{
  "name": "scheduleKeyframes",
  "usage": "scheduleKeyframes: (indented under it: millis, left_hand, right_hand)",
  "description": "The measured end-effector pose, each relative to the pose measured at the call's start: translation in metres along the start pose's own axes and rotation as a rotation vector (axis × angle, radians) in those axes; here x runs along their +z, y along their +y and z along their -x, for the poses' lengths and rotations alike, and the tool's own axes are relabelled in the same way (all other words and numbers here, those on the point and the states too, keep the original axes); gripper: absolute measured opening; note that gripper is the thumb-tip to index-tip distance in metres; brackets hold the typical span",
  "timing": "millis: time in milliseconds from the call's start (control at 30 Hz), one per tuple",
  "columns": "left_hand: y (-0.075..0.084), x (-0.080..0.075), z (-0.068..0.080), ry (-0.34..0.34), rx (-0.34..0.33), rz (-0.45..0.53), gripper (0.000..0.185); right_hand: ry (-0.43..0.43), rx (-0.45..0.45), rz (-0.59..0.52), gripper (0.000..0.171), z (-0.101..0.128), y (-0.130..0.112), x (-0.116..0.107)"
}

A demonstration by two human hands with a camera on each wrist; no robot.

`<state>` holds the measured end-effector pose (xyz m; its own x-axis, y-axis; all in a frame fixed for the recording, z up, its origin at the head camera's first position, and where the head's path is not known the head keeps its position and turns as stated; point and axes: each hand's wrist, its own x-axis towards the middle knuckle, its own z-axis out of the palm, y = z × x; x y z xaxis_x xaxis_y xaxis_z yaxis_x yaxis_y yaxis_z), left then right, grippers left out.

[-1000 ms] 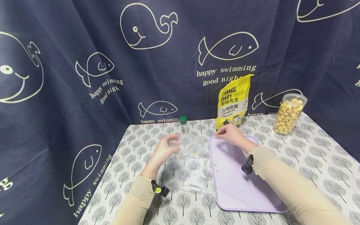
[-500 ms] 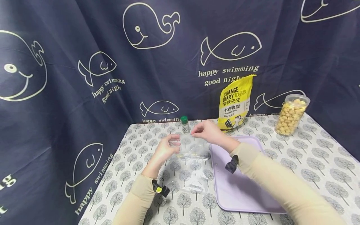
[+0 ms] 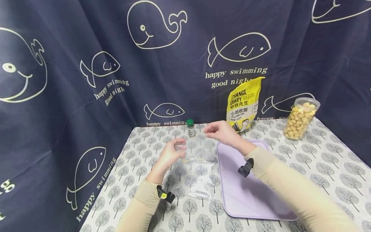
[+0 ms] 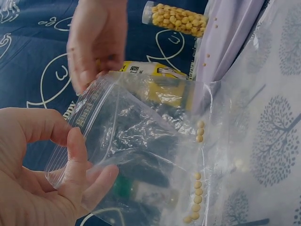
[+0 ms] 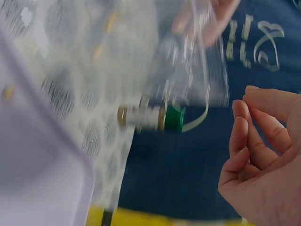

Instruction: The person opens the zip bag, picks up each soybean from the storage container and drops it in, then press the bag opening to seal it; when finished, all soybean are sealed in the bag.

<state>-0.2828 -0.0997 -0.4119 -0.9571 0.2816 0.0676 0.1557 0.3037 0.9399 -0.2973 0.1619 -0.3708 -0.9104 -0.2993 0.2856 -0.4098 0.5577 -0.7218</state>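
A clear zip-lock bag lies between the hands, with several round yellow soybeans lined along its bottom in the left wrist view. My left hand grips one side of the bag's mouth between thumb and fingers. Just right of that mouth, my right hand hovers near the tray's far-left corner. Its fingers are curled, with thumb and forefinger tips together; nothing shows between them in the right wrist view. A lilac tray sits to the bag's right, a few soybeans on it near the left rim.
Behind the bag stands a small green-capped bottle. A yellow snack pouch stands beyond the tray. At the back right is a clear jar of round yellow pieces. A dark printed curtain hangs behind the table.
My right hand moves left from the tray's far edge to the bag's mouth, then slightly back to the right. The left hand keeps its hold on the bag.
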Motion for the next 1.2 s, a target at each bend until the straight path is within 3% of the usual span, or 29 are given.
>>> scheduleKeyframes:
  millis: [233,533,900,1200]
  left_hand:
    - [0.001,-0.003,-0.001,-0.008,0.005,-0.01,0.066]
    - [0.001,-0.001,0.001,0.0,-0.008,-0.007,0.066]
    - [-0.001,-0.002,0.002,-0.001,0.002,0.0,0.066]
    - [-0.001,-0.003,0.001,0.012,0.013,0.019,0.065]
  right_hand:
    - [0.077,0.133,0.112,0.019,0.026,0.065,-0.036]
    - [0.008,0.342,0.176,0.017,0.059,0.135,-0.047]
    - [0.015,0.352,0.252,0.005,0.064,0.149,-0.041]
    - [0.011,0.315,0.24,0.009,0.051,0.129,-0.042]
